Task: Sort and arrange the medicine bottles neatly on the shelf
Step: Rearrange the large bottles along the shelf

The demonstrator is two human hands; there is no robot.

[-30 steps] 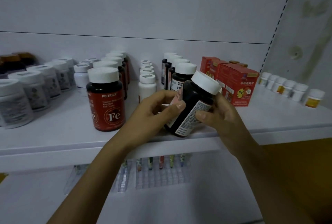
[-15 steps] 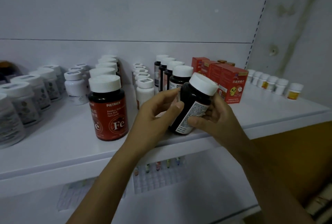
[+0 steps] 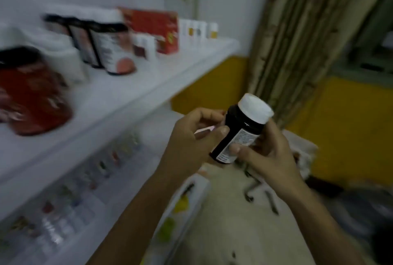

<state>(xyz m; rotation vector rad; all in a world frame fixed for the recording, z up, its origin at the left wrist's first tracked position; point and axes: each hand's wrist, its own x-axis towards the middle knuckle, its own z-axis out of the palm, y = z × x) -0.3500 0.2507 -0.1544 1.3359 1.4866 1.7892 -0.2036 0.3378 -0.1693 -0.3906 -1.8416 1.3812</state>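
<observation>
Pale floor (image 3: 223, 222) shows beneath us, out past the front of the shelf (image 3: 119, 98). Our left hand (image 3: 191, 137) pinches the dark bottle (image 3: 240, 135) at its side and our right hand (image 3: 270, 152) grips its lower half. It tilts, white cap (image 3: 255, 108) up and right. The shelf lies up-left, nearer our left hand, with matching dark bottles (image 3: 106, 47) blurred beyond.

Two bare arms of one person fill the lower part of the view. The left forearm (image 3: 138, 211) and right forearm (image 3: 314, 211) are slim and uncovered up to the wrist. The left hand (image 3: 191, 137) and right hand (image 3: 270, 154) are bare, with short, plain thumbnails, trimmed close.
</observation>
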